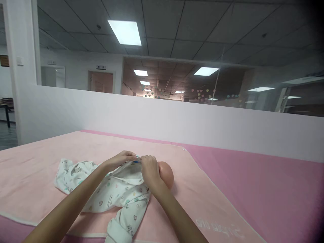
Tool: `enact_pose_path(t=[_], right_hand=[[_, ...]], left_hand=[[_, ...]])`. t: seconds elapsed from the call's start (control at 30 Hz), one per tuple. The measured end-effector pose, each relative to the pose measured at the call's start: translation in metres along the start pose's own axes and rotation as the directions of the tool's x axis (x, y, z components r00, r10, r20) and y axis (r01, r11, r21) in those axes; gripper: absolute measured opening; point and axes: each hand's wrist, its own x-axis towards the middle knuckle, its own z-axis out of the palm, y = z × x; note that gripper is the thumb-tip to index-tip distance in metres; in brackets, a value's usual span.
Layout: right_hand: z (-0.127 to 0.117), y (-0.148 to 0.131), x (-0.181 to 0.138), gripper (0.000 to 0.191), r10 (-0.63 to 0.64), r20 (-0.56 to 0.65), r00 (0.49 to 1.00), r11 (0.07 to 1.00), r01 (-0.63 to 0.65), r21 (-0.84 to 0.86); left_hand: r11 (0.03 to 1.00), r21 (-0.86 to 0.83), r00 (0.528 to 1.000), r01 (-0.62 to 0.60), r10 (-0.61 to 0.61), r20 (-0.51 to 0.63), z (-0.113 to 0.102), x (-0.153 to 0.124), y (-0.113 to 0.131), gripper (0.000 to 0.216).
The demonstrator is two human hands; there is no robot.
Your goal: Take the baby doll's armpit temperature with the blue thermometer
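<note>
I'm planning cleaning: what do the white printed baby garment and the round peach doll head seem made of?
White printed baby garment: soft matte fabric, perhaps cotton, creasing loosely. Round peach doll head: smooth, probably plastic or vinyl, given its even curve.

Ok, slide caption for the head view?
Left hand and right hand at the upper edge of a doll's printed garment, on a pink blanket.

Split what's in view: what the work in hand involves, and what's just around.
Involved:
Printed garment
Doll, head showing beyond the right hand
Left hand, at the garment
Peach blanket, underneath

Just around:
Lit ceiling panel
Heart stickers
Brown door
Table, far left
</note>
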Motion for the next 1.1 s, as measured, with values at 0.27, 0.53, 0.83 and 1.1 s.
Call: enact_pose_path(t=[0.27,0.53,0.83,1.1], right_hand=[[0.008,0.001,0.038,0.032,0.021,0.229,0.973,1.000,-0.018,-0.018],[0.029,-0.014,0.049,0.029,0.027,0.313,0.949,1.000,-0.023,-0.016],[0.038,-0.023,0.049,0.030,0.069,0.293,0.954,0.997,-0.053,-0.062],[0.021,-0.012,0.019,0.018,-0.167,0.179,0.970,0.977,0.187,-0.103]], left_hand=[[0.830,0.544,0.954,0.122,0.053,-0.294,-0.024,0.037,-0.040,0.040],[0.584,0.797,0.951,0.157,0.128,-0.281,-0.021,0.049,-0.079,0.034],[0.415,0.910,0.822,0.007,0.516,-0.241,-0.015,0.035,-0.061,0.037],[0.592,0.806,0.954,-0.013,0.247,-0.167,-0.018,0.031,-0.052,0.026]])
